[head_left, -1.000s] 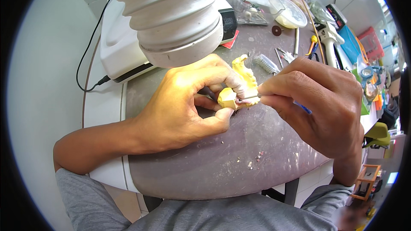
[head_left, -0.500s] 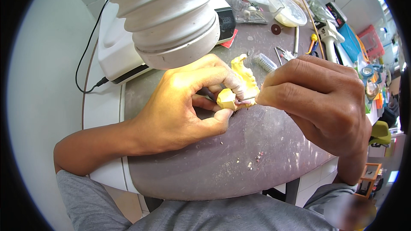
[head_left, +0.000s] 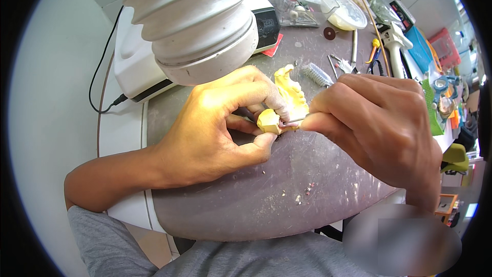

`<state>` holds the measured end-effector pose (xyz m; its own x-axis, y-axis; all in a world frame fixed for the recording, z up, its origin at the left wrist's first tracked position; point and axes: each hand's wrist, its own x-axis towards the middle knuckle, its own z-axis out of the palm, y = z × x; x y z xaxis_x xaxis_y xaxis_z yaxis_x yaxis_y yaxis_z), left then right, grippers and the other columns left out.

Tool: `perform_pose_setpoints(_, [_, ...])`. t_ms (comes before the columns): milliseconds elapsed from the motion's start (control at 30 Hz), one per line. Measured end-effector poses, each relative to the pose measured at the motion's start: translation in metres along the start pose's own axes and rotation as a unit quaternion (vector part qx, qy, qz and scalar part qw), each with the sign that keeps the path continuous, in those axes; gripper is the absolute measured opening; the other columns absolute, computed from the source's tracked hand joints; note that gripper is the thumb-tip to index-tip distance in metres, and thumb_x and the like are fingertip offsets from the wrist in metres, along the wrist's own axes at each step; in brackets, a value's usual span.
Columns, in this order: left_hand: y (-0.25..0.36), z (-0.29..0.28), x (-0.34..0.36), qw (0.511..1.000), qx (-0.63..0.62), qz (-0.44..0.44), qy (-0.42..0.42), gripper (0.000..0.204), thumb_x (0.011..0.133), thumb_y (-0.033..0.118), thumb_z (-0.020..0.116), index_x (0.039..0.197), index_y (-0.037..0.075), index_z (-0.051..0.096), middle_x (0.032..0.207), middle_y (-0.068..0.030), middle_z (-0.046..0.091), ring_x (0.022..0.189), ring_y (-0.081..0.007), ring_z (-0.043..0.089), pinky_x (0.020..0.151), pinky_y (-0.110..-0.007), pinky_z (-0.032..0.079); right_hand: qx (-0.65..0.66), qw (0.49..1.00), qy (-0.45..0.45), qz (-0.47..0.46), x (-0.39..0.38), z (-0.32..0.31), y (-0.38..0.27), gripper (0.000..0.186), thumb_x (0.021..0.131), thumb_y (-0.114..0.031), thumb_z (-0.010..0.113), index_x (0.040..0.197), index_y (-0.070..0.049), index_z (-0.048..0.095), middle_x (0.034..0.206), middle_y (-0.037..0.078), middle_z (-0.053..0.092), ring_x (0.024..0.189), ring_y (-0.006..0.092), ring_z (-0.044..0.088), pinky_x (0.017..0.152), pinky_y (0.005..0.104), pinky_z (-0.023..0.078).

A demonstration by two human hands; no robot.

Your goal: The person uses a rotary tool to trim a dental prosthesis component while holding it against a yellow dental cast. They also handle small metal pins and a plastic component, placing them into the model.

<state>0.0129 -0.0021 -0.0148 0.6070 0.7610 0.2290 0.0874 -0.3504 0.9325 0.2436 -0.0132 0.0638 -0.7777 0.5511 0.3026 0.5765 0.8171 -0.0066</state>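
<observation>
My left hand [head_left: 200,138] grips a yellow dental cast [head_left: 289,84] with a pinkish patch at its lower part, index finger and thumb pressed on it and other fingers curled behind. My right hand [head_left: 371,125] is closed on a thin metal instrument [head_left: 293,120], whose tip rests at the pink patch beside my left index fingertip. The cast is held above the grey worktop [head_left: 230,208], just below a white ribbed suction hose [head_left: 195,25]. The far end of the instrument is hidden in my right hand.
A white machine [head_left: 133,59] with a black cable stands at left. At the back are a clear tray [head_left: 287,0], lidded tub [head_left: 346,10], small brush [head_left: 316,74], brown disc [head_left: 329,33], white gun-shaped tool [head_left: 394,46] and other tools. A blurred shape covers the lower right.
My right hand has turned and moved slightly left and down with the instrument. My left hand and the cast have shifted a little left and down in the picture, as has the hose.
</observation>
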Motion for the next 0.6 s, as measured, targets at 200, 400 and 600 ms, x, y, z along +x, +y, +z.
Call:
perform_pose_setpoints(200, [-0.002,0.000,0.002,1.000,-0.029,0.000,-0.001,0.027,0.079,-0.009,0.069,0.105,-0.001,0.067,0.114,-0.0089,0.056,0.106,-0.0158,0.063,0.084,-0.028,0.064,0.017,0.996,0.016,0.081,0.000,0.004,-0.010,0.031,0.082,-0.032,0.080,0.086,-0.004,0.067,0.061,0.004,0.054,0.050,0.0227,0.054,0.046,0.0347,0.042])
perform_pose_setpoints(400, [0.001,0.000,0.001,1.000,-0.005,-0.007,0.001,0.026,0.080,-0.008,0.069,0.105,-0.001,0.067,0.115,-0.0093,0.056,0.105,-0.0166,0.064,0.086,-0.029,0.064,0.009,0.999,0.022,0.028,-0.003,0.008,0.001,0.041,0.080,-0.042,0.082,0.093,-0.006,0.065,0.066,0.005,0.057,0.055,0.0208,0.058,0.050,0.0342,0.045])
perform_pose_setpoints(600, [0.000,-0.001,0.000,0.999,-0.034,-0.013,-0.001,0.027,0.080,-0.007,0.069,0.106,0.000,0.067,0.116,-0.0090,0.056,0.105,-0.0160,0.063,0.084,-0.028,0.064,0.020,0.993,-0.019,0.114,0.000,0.003,-0.012,0.034,0.081,-0.035,0.081,0.085,-0.005,0.064,0.070,0.007,0.059,0.059,0.0232,0.059,0.052,0.0351,0.043])
